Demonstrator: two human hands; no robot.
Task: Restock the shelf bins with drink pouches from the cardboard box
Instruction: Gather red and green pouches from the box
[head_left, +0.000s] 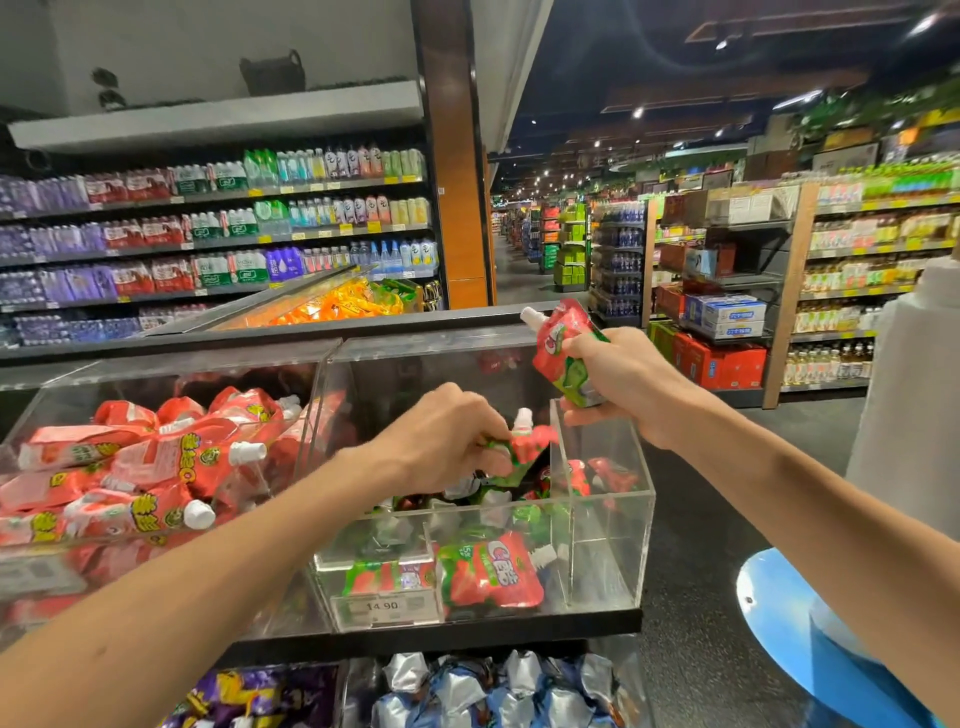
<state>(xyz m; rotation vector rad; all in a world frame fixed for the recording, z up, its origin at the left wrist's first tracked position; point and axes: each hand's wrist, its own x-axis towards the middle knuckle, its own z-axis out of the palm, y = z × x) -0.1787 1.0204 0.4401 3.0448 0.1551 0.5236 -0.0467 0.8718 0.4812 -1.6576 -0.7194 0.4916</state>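
Supermarket shelf (519, 630), clear bin (608, 551) part full: lay flat the pouch (530, 446) pinched in left hand (447, 436) (spout rearward), then lower second pouch (563, 356) gripped in right hand (621, 379) beside it

Two hands in frame: left hand (447, 436), right hand (618, 379). Each gripped one red-and-green pouch, so two were held: lower held pouch (530, 441) at centre, upper held pouch (563, 343) right of centre. Two clear bins sat on the upper shelf: left bin (171, 366), right bin (602, 551). The left bin's red pouches (156, 457) were too heaped to count; at least three white caps (247, 452) showed. Right bin: several pouches, count unclear. One price tag (383, 606). Bottom of frame: two more heaps, purple pouches (260, 691) and silver pouches (483, 691).
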